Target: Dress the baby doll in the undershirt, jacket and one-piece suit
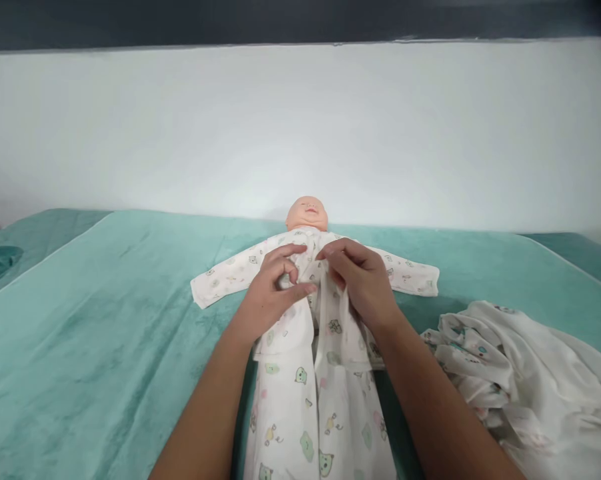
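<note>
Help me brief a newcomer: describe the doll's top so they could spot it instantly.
On the green cover, find the doll lying by the white wall. The white printed top covers its chest, the left hand and right hand over its front. Unlike the printed garment below it and the crumpled bundle at right, it shows two sleeves spread outward.

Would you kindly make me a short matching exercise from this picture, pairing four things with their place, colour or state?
Things:
1. doll's head
2. printed top
3. loose cloth
4. cover

Descriptions:
A. teal, spread beneath the clothes
B. crumpled in a heap near the picture's right edge
C. bare, showing above the collar
D. under the left hand and the right hand, sleeves stretched out to both sides

Pairs: 1-C, 2-D, 3-B, 4-A
</note>
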{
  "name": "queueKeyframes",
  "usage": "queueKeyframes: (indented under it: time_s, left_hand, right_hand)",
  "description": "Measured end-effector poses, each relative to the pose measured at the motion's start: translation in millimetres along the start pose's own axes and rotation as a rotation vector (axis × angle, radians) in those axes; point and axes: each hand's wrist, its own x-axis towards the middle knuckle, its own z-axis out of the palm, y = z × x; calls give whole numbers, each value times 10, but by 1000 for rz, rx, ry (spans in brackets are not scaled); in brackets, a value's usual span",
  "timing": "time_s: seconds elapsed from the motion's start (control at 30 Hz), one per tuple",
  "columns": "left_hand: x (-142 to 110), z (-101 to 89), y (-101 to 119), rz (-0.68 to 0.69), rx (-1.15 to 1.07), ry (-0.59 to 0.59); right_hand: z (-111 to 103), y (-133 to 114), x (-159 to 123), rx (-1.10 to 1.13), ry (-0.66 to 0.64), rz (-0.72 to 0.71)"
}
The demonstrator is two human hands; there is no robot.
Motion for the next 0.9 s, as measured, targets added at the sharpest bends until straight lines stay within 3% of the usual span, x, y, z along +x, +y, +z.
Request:
queueKeyframes:
  time_s: [0.1,0.17,0.3,0.37,0.43,0.5,0.6,0.63,0.7,0.8,0.9]
  left_hand:
    - [25,-38,-28,-103,-5,200]
    - [40,-135,-68,-234,109,332]
    - [36,-481,-167,-509,410,452]
    - [15,-628,-212,-561,500,477]
    - [-13,-677,-245,-575,619,497]
    - [-37,-617,-257,-470,758,542]
    - [-48,-410,-255,-118,841,595]
    - [-41,-340,-259,-9,813,572]
    - [-10,-237,-292,143,722,421]
    - [71,-193,-402,174,665,146]
    - [158,-232,-520,41,745,125]
  right_hand:
    - [-178,35,93,7,126,17]
    - [-380,50,150,-125,160,94]
    - [-943,125,208,-718,110,253]
    - [-1187,181,210,-1007,113,332]
    - [-1304,218,203,-1134,88,406]
    - [-1246,214,197,-1140,81,388]
    - [-847,163,185,-1061,189,74]
    - [-663,148,176,-997,214,-69]
    - [-298,134,145,-818,127,-280]
    - [76,150,81,-688,-197,-445]
    - [161,170,35,-710,-299,-468]
